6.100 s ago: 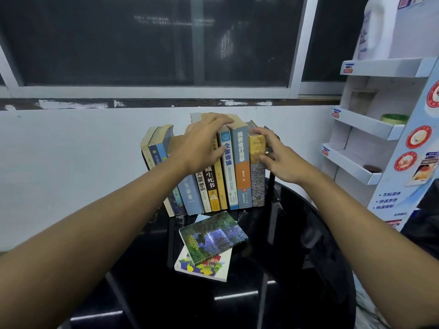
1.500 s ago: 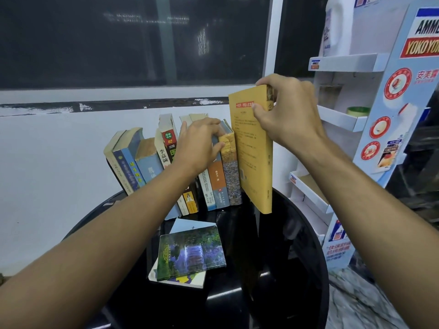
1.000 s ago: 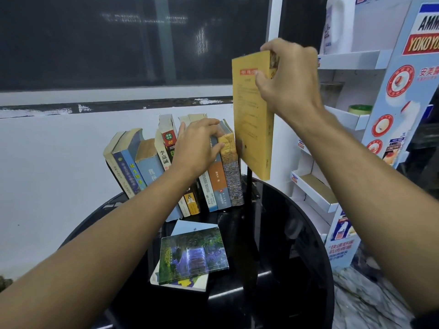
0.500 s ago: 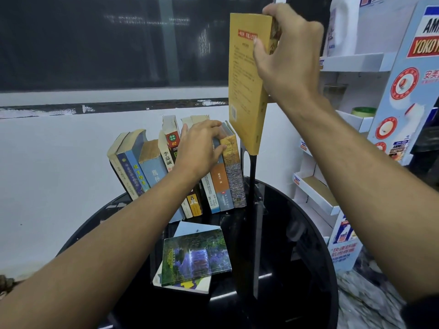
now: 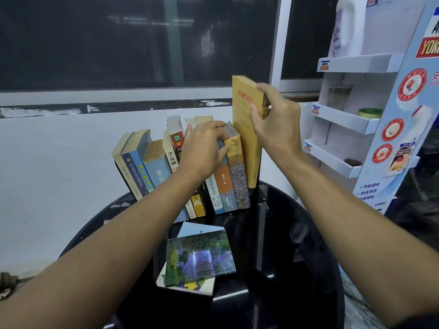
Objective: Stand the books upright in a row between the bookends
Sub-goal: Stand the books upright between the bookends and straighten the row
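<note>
in the head view, the tall mustard-yellow paperback book [image 5: 244,129] stood with its long axis near vertical at the right end of the leaning row of upright books [image 5: 180,172], its lower edge apparently not yet down on the round glossy black surface [image 5: 280,245]. the right hand [image 5: 273,122], plainly the nearer, clasped its upper part. the left hand [image 5: 204,148], fingers curled over the row's tops, braced it. two flat books [image 5: 199,257] lay nearer the person. the bookends were mostly hidden.
</note>
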